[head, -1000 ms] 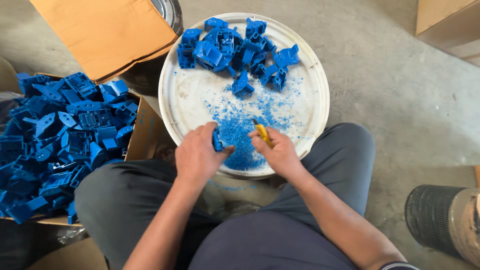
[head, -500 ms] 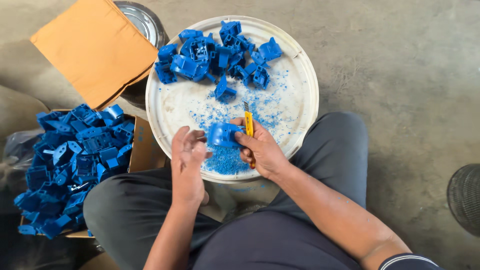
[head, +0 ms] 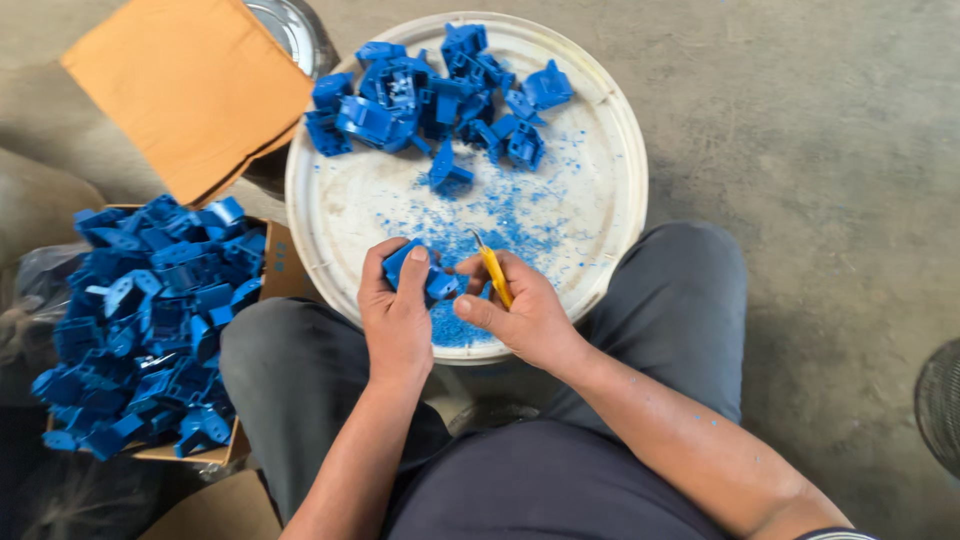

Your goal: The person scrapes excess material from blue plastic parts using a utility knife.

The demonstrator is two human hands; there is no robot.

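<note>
Head view, looking down over grey-trousered knees at a round white lid (head: pixel 600 200) used as a work surface. Left hand (head: pixel 397 318) curled around a small blue plastic part (head: pixel 420 272), fingers wrapped over its top and thumb along its right side, gripping it firmly. Right hand (head: pixel 522 312) closed around a yellow-handled knife (head: pixel 493 274), thumb stretched toward the part, almost touching it. Part held between both hands, just above the near rim of the lid, over a patch of blue shavings (head: pixel 480 225). Exact shape of the part mostly hidden by fingers; long axis impossible to tell. Knife lying diagonally, handle low in the palm, tip pointing up and left, away from the body. Heap of blue parts (head: pixel 440 85) at the far side of the lid, well apart from the hands. Cardboard box (head: pixel 150 320) full of the same blue pieces at the left knee, flap raised.
</note>
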